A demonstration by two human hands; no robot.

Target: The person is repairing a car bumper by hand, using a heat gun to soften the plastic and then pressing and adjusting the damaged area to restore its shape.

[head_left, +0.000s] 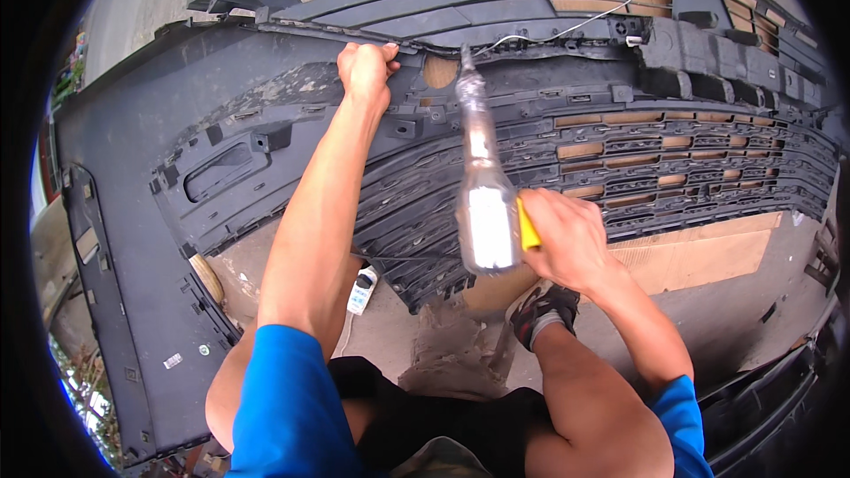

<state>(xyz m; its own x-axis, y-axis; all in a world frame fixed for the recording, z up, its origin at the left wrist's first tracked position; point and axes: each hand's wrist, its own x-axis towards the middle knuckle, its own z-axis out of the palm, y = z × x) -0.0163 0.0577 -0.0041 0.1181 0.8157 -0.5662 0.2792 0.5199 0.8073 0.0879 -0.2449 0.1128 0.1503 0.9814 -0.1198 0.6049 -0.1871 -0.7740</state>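
A large dark grey car bumper (115, 133) lies in front of me, its inner side with slatted grille openings showing. My left hand (365, 73) is closed at a narrow raised edge strip (301, 31) of the bumper, thumb and fingers pinched on it; the fingertips are partly hidden. In my right hand (567, 235) is a heat gun (489, 221) with a silver barrel, a thin nozzle and a yellow handle, slightly blurred. The nozzle tip points away from me, toward the same edge strip, right of my left hand. A round hole (440, 72) in the bumper lies between the hand and the nozzle.
A thin white cord (567, 34) curves over the far part of the bumper. Cardboard sheets (699, 252) lie beneath the grille. On the floor by my left leg stands a white device (361, 290) with a cord. Another dark part (770, 407) lies at lower right.
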